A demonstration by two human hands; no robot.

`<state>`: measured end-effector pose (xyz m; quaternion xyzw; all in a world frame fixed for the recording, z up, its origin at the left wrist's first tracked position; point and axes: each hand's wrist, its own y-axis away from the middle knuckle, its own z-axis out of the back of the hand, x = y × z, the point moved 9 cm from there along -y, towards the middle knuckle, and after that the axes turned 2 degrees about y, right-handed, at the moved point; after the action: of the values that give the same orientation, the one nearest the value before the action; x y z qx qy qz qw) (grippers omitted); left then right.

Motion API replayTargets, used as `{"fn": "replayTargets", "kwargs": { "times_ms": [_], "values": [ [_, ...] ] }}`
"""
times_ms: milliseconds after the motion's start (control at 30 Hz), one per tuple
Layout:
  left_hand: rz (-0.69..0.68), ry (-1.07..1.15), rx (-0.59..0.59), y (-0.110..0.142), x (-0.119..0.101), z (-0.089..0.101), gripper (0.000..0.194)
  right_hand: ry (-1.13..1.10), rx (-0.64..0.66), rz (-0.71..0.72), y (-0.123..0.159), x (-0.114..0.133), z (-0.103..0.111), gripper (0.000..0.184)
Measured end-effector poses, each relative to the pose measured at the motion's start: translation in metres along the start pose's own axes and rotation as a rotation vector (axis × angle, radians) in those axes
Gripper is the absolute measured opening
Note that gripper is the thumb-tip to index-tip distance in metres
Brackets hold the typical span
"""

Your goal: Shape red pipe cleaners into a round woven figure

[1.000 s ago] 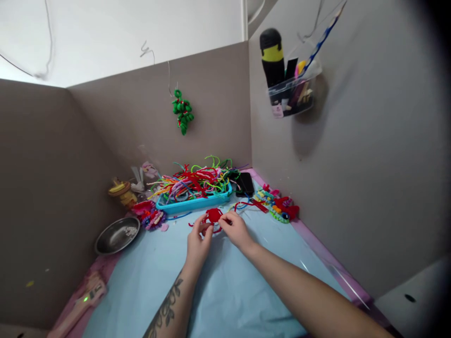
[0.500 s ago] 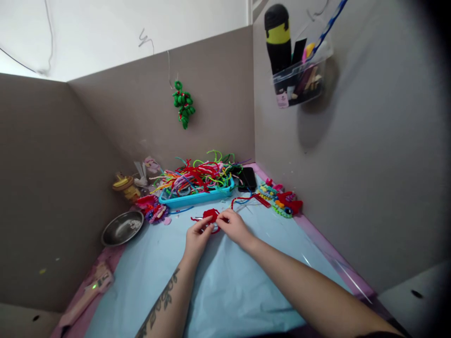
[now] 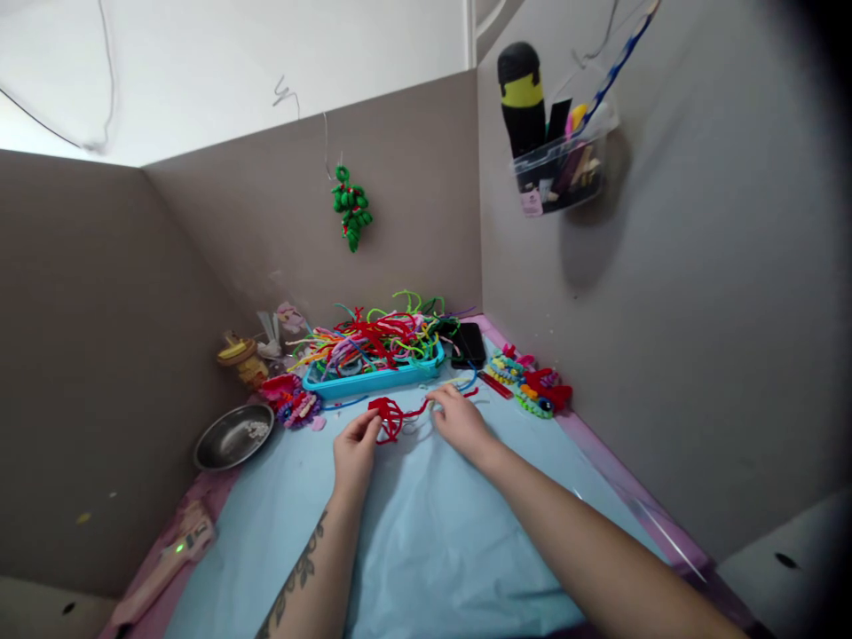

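Over the blue table point(image 3: 426, 550), pinches red yarn piece point(image 3: 391, 413) in left hand point(image 3: 355, 448) and its tail point(image 3: 416, 411), running right, in right hand point(image 3: 461, 428).

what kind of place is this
Probably a small craft workstation, boxed in by grey partitions: a blue tray heaped with colourful fuzzy strands, a pink glue gun, and a green braided ornament hanging on the back panel.
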<state>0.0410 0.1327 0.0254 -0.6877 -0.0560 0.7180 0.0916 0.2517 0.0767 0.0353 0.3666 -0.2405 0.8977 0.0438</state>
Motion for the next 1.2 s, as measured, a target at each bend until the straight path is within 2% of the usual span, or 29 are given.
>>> {"fn": "replayTargets", "kwargs": {
  "times_ms": [200, 300, 400, 500, 567, 633, 733, 900, 1100, 1200],
  "values": [
    [0.070, 0.166, -0.042, -0.009, 0.014, 0.012, 0.040, 0.155, -0.016, -0.086, -0.006, -0.023, 0.007, 0.028],
    [0.099, 0.228, -0.028, -0.011, 0.020, 0.012, 0.042, 0.169, -0.062, -0.112, -0.008, -0.025, 0.013, 0.027],
    [0.120, 0.240, -0.010, -0.011, 0.023, 0.010, 0.043, 0.137, -0.155, -0.114, -0.008, -0.021, 0.023, 0.016],
    [0.114, 0.219, -0.012, -0.010, 0.020, 0.009, 0.042, -0.040, -0.252, -0.044, -0.006, -0.010, 0.033, 0.011],
    [0.101, 0.192, -0.013, -0.009, 0.017, 0.009, 0.041, -0.297, -0.251, -0.024, -0.006, -0.006, 0.035, 0.018],
    [0.089, 0.160, -0.007, -0.009, 0.014, 0.009, 0.040, -0.593, -0.223, -0.049, -0.007, -0.006, 0.033, 0.029],
    [0.083, 0.120, 0.007, -0.009, 0.010, 0.008, 0.040, -0.891, -0.251, -0.132, -0.009, -0.014, 0.035, 0.026],
    [0.068, 0.084, 0.007, -0.010, 0.009, 0.009, 0.041, -0.993, -0.362, -0.259, -0.011, -0.038, 0.039, 0.025],
    [0.076, 0.102, -0.083, -0.015, 0.015, 0.020, 0.038, -1.134, -0.468, -0.405, -0.012, -0.067, 0.040, 0.031],
    [0.078, 0.096, -0.090, -0.017, 0.017, 0.022, 0.038, -1.238, -0.497, -0.480, -0.011, -0.077, 0.039, 0.028]
  ]
}}
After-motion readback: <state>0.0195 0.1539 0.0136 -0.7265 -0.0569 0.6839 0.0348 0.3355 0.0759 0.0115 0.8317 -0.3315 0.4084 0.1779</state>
